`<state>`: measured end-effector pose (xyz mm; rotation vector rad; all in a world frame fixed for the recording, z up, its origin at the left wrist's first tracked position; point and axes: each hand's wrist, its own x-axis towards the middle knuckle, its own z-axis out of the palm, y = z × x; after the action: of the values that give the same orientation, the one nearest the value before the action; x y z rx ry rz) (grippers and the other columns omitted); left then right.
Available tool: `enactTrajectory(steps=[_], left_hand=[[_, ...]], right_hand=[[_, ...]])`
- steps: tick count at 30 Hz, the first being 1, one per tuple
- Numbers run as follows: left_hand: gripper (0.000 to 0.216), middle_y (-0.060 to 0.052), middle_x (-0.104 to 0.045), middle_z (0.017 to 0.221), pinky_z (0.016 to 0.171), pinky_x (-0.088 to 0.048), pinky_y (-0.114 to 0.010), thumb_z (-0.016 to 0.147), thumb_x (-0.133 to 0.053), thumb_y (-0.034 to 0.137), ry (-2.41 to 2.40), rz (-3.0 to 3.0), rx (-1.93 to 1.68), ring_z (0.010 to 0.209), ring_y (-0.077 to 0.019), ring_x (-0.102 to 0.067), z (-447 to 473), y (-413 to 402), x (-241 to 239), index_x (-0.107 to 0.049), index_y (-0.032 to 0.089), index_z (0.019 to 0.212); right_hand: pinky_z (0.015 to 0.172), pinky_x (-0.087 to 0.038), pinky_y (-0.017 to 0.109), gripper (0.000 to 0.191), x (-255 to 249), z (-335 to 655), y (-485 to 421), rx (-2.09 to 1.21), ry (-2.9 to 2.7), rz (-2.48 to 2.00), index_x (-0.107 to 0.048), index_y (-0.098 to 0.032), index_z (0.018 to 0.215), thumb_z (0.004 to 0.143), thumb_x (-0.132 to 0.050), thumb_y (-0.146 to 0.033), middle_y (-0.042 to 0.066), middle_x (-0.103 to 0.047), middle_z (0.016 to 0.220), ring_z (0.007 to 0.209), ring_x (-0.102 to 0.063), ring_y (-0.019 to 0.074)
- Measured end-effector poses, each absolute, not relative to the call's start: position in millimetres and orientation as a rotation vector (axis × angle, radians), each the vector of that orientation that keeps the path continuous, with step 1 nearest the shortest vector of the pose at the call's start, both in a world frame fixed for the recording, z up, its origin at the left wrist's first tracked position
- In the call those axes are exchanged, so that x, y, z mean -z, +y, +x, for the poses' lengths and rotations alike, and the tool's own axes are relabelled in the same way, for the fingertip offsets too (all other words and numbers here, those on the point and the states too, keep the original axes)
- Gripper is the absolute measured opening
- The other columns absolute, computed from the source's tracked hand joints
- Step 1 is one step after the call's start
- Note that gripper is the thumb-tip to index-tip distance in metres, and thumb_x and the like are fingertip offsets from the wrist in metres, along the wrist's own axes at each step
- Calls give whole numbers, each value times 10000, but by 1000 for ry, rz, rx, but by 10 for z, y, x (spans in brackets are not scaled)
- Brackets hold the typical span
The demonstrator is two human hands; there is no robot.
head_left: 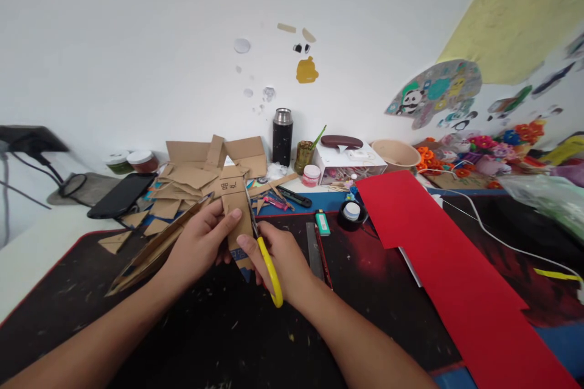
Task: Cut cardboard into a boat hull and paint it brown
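My left hand (201, 243) grips a brown cardboard piece (235, 206) with printed marks, thumb on its front face. My right hand (285, 261) is closed round the yellow handles of a pair of scissors (262, 249). The blades point up and away, running along the right edge of the cardboard piece. Both hands hover over a dark desk mat (219, 328) near the middle of the desk. Under my left hand lies a larger folded cardboard sheet (150, 252).
A pile of cardboard scraps (196, 173) lies behind my hands, with a black phone (121, 194) to its left. A long red paper sheet (438, 255) covers the right. A ruler (314, 243), lighter (323, 222), tape roll (351, 214), flask (283, 137) and white box (349, 164) stand further back.
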<state>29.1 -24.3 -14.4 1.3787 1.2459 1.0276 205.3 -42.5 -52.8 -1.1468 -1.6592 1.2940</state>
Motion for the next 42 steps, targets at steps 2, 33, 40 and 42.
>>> enactTrajectory(steps=[2, 33, 40, 42], left_hand=[[481, 48, -659, 606, 319, -401, -201, 898, -710, 683, 1247, 1376, -1031, 341, -109, -532, 289, -243, 151, -609, 218, 968], [461, 32, -640, 551, 319, -421, -228, 875, -747, 680, 1242, 1335, -1068, 344, -144, -543, 321, -265, 130, -656, 232, 932], [443, 16, -643, 550, 314, -403, -225, 862, -758, 669, 1228, 1318, -1046, 335, -145, -529, 330, -275, 123, -663, 237, 888], [463, 15, -634, 539, 311, -396, -225, 844, -764, 687, 1228, 1314, -1029, 328, -144, -522, 331, -273, 122, -663, 236, 871]], right_hand=[[446, -406, 203, 471, 534, 2054, -423, -1289, -1662, -1150, -583, -228, 926, 1051, -580, -682, -45, -607, 616, 438, -582, 117], [345, -410, 195, 602, 544, 2007, -371, -1483, -1346, -1055, -575, -228, 960, 959, -577, -831, -84, -542, 568, 367, -522, 113], [384, -444, 213, 582, 502, 2057, -362, -1471, -1419, -1035, -657, -209, 1061, 923, -698, -773, -52, -591, 665, 428, -550, 122], [404, -460, 224, 610, 467, 2063, -376, -1484, -1422, -1016, -667, -208, 1094, 910, -699, -789, -42, -607, 690, 442, -562, 130]])
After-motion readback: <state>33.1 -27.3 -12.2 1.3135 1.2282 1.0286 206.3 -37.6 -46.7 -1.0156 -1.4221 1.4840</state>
